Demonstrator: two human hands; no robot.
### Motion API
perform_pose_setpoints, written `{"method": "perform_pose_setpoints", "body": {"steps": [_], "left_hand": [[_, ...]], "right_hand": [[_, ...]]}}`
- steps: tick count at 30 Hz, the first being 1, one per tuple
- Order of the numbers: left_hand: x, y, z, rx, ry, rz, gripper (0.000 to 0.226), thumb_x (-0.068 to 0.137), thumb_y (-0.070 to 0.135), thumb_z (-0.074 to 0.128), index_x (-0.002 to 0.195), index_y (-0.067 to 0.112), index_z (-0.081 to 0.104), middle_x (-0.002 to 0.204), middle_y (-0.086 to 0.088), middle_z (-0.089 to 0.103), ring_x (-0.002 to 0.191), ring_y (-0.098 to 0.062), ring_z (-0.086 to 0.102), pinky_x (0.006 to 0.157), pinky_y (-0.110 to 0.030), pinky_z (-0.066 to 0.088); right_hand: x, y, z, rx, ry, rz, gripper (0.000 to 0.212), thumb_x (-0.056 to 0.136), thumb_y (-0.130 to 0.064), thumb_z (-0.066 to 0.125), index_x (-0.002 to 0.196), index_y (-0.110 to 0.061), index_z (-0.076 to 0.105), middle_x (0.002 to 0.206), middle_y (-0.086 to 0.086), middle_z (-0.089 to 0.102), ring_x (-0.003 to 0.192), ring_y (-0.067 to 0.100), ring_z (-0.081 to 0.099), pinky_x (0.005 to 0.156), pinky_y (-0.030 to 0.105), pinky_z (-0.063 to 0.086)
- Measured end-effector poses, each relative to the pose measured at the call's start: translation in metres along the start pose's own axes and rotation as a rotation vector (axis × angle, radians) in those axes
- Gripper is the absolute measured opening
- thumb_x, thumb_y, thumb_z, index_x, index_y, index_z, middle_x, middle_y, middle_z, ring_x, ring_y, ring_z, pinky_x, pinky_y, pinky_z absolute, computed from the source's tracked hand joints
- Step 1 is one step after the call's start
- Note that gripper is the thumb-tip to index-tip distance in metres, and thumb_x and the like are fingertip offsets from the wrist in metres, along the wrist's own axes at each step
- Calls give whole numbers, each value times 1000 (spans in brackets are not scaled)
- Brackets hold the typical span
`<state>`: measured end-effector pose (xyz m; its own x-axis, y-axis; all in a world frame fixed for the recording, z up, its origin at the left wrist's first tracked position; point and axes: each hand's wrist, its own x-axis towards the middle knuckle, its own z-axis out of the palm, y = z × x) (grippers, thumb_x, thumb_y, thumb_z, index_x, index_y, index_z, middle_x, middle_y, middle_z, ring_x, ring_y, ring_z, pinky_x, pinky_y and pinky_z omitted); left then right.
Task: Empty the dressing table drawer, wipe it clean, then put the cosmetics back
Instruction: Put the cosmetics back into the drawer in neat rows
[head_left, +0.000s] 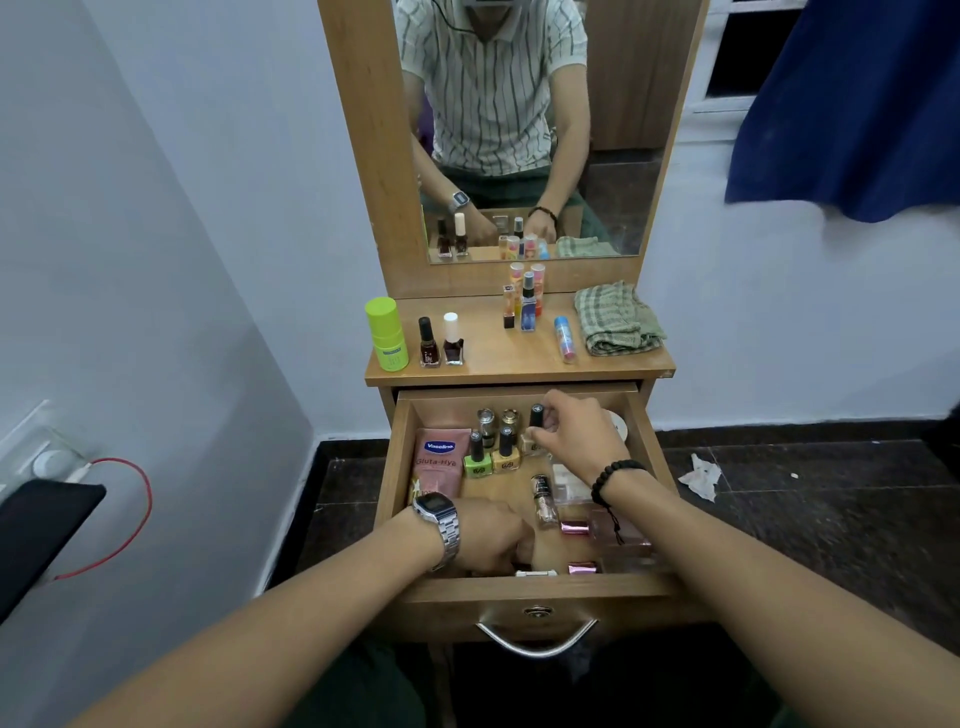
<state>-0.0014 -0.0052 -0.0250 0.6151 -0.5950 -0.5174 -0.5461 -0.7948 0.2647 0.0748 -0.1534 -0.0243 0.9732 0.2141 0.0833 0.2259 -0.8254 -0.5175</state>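
Right hand (582, 439) is pinching a black-capped glass polish bottle (535, 428) inside the wooden drawer (395, 457); left hand (491, 538) is curling downward, its hold hidden.

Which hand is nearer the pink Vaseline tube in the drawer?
Left. The left hand is curled at the drawer's front, just below the Vaseline tube. The right hand is across the drawer, pinching a black-capped bottle.
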Motion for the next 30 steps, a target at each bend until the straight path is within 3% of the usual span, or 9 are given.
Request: {"method": "perform_pose_setpoints", "body": {"steps": [7,10,13,16,19,22,26,28,30], "left_hand": [[-8,-10,5,22,52,4,26,90,22,56,115,13,58,111,-7,60,97,-25,57,85,-38,48],[-12,-13,6,10,86,5,24,89,24,57,110,12,57,106,-7,59,93,-24,56,83,-40,49],[-14,-17,10,-24,127,10,23,86,25,59,106,13,57,102,-4,59,91,-22,55,82,-41,49],[-16,-21,10,-58,178,10,21,84,27,59,102,15,56,99,-2,58,88,-20,55,79,-42,50],[-19,-21,9,-100,230,-4,15,85,24,58,97,16,53,99,0,56,88,-17,53,78,-36,49],[-20,-16,9,-129,285,-13,13,84,23,59,90,21,48,100,3,55,89,-15,53,77,-33,48],[-23,-15,6,-125,334,-40,19,82,23,61,98,16,53,103,0,57,90,-17,54,76,-35,48],[-25,-16,7,-127,344,-39,18,82,23,61,97,17,53,102,1,57,89,-17,54,76,-37,49],[-26,-19,8,-122,356,-36,16,81,24,61,93,20,51,100,5,56,87,-15,54,76,-38,50]], "right_hand": [[2,0,16,-97,-73,12,18,84,-30,67,91,-17,56,84,6,66,82,29,63,70,42,55],[-1,0,14,-69,-78,25,27,82,-34,71,99,-18,56,87,4,67,84,26,63,70,39,54],[-7,0,4,-105,-72,72,32,81,-42,71,86,-15,54,80,2,62,78,24,61,63,33,48],[-17,-4,1,-264,-203,92,36,82,-47,65,77,-13,54,77,5,58,83,26,63,63,29,45],[-31,-14,8,-387,-297,49,37,81,-49,65,89,-14,58,91,8,63,89,24,64,64,29,45],[-39,-19,15,-501,-308,-7,34,82,-38,65,102,-11,60,106,10,63,99,27,63,71,31,47],[-45,-26,21,-556,-338,-81,34,89,-36,57,110,-9,61,115,13,61,106,31,61,80,35,49],[-50,-28,17,-535,-364,-117,33,89,-41,57,100,-10,61,109,13,61,101,31,62,74,34,46],[-52,-26,8,-458,-383,-117,30,86,-42,58,76,-14,52,94,11,60,87,29,60,63,29,40]]}}
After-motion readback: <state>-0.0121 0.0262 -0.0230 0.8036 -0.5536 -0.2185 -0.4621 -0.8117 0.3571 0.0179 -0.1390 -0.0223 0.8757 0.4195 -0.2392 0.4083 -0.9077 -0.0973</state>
